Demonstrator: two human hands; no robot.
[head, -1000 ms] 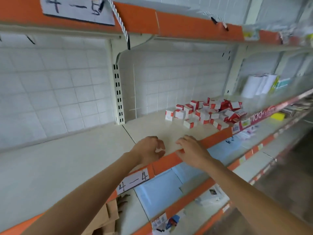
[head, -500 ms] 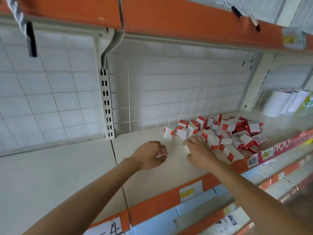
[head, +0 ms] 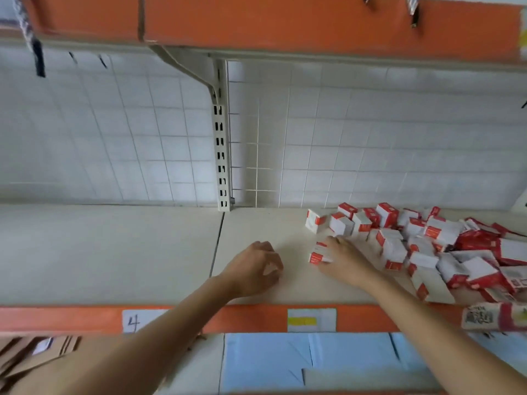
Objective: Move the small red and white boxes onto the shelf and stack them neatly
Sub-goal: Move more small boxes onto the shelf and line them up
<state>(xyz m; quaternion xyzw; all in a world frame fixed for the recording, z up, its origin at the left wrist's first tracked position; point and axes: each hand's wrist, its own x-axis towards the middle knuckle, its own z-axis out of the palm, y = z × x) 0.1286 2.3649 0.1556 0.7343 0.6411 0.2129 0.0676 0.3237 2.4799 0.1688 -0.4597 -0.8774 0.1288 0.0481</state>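
Head view, one entry per item.

Shelf (head: 142, 252): cream deck with an orange front strip.

Small red and white boxes (head: 422, 246): a loose heap on the shelf's right side, tumbled at all angles, not yet stacked.

Right hand (head: 346, 259): my grip rests at the heap's left edge, fingers curled round one box (head: 319, 253), grasping it.

Left hand (head: 253, 267): my grip hangs loosely curled just above the bare deck, apart from the heap, holding nothing.

Step in hand, as I judge it: draw that box clear to the open deck on the left, square it to the shelf edge, then build rows from there, steadying each with the left hand.
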